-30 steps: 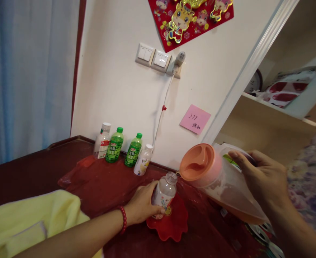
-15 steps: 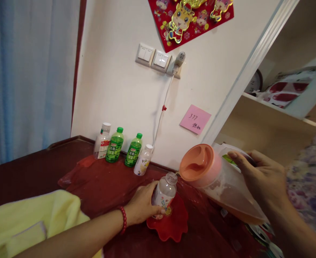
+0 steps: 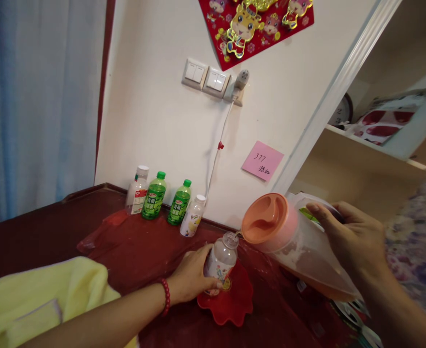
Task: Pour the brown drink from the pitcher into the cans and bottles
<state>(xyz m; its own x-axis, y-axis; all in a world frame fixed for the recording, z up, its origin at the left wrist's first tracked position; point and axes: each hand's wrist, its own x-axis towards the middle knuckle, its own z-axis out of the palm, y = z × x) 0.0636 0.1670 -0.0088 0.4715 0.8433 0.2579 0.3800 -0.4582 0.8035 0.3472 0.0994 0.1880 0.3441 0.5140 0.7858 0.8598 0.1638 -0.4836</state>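
My left hand [image 3: 193, 278], with a red bead bracelet at its wrist, is wrapped round a clear bottle [image 3: 223, 258] that has a printed label and no cap. The bottle leans slightly to the right over a red scalloped dish [image 3: 230, 309]. My right hand [image 3: 354, 241] grips the handle of a translucent pitcher [image 3: 307, 256] with an orange lid. Tipped to the left, the pitcher has its spout at the bottle's mouth, and a thin stream runs between them. Brownish liquid lies along the pitcher's lower side.
Along the wall stand a clear bottle [image 3: 137, 193], two green bottles [image 3: 154, 198] and a white-capped bottle [image 3: 193, 217]. A yellow cloth [image 3: 64, 285] lies at the left on the dark red table [image 3: 24, 246]. A white cord [image 3: 216, 159] hangs down the wall. Shelves [image 3: 379, 150] are at the right.
Both hands, the bottle and the pitcher keep nearly the same positions. The view has shifted very slightly.
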